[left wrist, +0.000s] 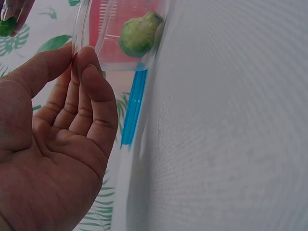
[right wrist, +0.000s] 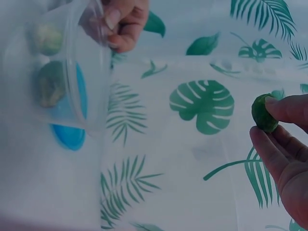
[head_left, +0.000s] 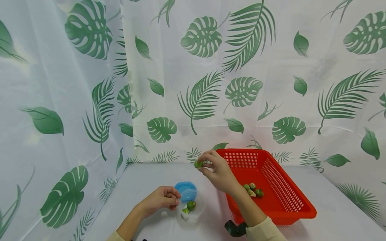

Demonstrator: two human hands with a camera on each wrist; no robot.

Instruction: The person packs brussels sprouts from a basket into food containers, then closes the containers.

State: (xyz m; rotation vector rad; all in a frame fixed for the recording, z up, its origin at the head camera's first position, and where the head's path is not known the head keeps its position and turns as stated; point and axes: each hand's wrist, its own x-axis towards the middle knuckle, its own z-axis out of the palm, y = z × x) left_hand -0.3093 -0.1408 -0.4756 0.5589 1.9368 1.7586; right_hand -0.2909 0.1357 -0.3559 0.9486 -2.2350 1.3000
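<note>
My left hand pinches the rim of a clear plastic container between thumb and fingers. Inside it lie a Brussels sprout and a paler one. Up in the air, left of the red basket's far corner, my right hand holds a green Brussels sprout between thumb and fingertips. Behind the container a blue lid lies on the table, partly seen through the clear wall.
The red plastic basket with perforated sides stands at the right. Several Brussels sprouts lie in it, near my right forearm. A dark band shows by the right sleeve. Leaf-print sheets hang behind and at the left.
</note>
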